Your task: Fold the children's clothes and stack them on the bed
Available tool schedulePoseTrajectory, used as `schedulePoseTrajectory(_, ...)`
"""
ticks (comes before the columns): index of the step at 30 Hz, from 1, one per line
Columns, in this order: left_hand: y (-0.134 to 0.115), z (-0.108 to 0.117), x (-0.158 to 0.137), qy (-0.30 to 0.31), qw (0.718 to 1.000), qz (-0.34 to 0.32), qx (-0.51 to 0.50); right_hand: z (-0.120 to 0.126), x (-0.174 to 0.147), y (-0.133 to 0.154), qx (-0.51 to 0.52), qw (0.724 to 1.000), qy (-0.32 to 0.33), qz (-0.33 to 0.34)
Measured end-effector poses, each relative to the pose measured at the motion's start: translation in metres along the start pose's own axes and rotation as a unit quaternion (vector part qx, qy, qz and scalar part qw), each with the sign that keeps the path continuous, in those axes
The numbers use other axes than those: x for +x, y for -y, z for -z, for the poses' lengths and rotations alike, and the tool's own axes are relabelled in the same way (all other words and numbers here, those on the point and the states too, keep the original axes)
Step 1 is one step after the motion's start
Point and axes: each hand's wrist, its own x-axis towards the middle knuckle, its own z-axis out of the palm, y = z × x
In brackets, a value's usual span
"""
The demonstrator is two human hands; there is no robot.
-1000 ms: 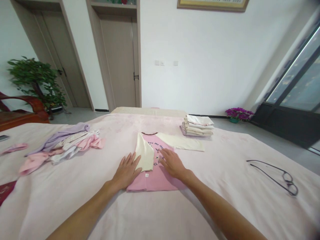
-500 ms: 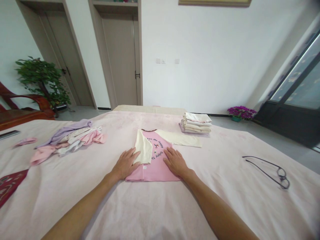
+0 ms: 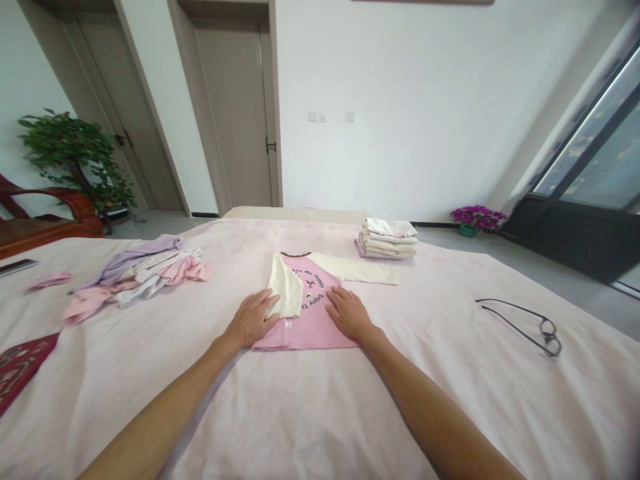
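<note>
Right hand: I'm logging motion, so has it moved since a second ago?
Yes: the right hand has shifted rightward, judged against the lettering on the pink shirt.

Between the shirt [image 3: 315, 331] and the clothes heap [image 3: 145, 272], toward the left edge of the pink sheet [image 3: 300, 413], a passage is free; also between shirt and eyeglasses [image 3: 549, 336], toward the right edge. Beyond the outstretched sleeve [image 3: 367, 271], the folded stack [image 3: 388, 241] obstructs.

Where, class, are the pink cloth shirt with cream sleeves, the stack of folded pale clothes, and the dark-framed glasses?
Pink cloth shirt with cream sleeves [image 3: 311, 328], head view: lower front.
Stack of folded pale clothes [image 3: 390, 245], head view: near folded edges.
Dark-framed glasses [image 3: 549, 337], head view: bridge.
</note>
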Motion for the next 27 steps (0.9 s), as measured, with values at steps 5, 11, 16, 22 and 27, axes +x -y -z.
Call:
schedulePoseTrajectory(5,0.0002,-0.0006,-0.0013,-0.001,1.000,-0.004,-0.006,0.0025,0.0009,0.0050,0.001,1.000,-0.019,-0.011)
schedulePoseTrajectory(11,-0.0004,-0.0022,-0.0029,-0.012,1.000,-0.005,0.011,0.0037,0.0011,0.0056,0.010,0.999,-0.028,-0.018)
schedulePoseTrajectory(16,0.0003,-0.0036,-0.0037,-0.017,1.000,0.003,0.012,0.0026,0.0013,0.0041,0.023,0.999,-0.043,-0.018)
schedulePoseTrajectory(22,0.0011,-0.0004,-0.0048,-0.059,0.998,0.016,-0.019,0.0019,0.0020,0.0021,0.039,0.997,-0.056,-0.020)
schedulePoseTrajectory(27,0.0009,0.0059,-0.0066,-0.101,0.990,0.011,-0.094,0.0006,0.0029,-0.0001,0.050,0.996,-0.066,-0.019)
